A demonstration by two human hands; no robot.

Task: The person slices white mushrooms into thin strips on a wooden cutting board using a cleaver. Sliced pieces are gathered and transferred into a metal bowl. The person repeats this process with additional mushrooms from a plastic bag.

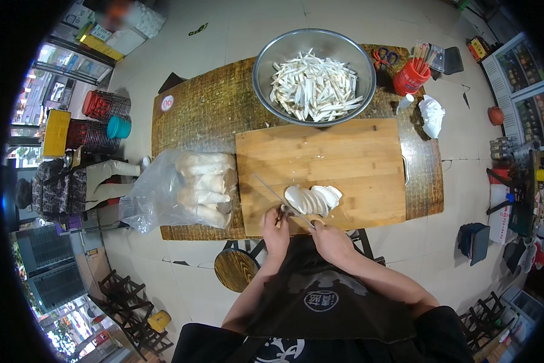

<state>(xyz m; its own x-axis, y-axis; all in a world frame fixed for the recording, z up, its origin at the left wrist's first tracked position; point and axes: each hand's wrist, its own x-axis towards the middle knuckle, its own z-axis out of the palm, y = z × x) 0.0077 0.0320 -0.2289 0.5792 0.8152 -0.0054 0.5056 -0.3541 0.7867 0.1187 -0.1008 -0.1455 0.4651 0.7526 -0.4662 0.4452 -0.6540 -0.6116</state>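
Note:
A bamboo cutting board (358, 159) lies on the wooden table before me. Near its front edge rest several white mushroom slices (313, 199), overlapping in a row. My right hand (331, 240) grips a knife (272, 190) whose blade slants up and left beside the slices. Against the blade's left side, my left hand (274, 229) holds a small brownish-white piece between its fingertips, partly hidden. Whole pale mushrooms (206, 186) lie in a clear plastic bag (149, 195) left of the board. Cut mushroom strips (315, 86) fill part of a steel bowl (259, 90) behind the board.
At the table's back right stand a red chopstick holder (409, 79), scissors (384, 56), a small white cylinder (406, 103) and a crumpled white bag (431, 115). A round stool (235, 270) is under the front edge. A person (63, 188) is at the far left.

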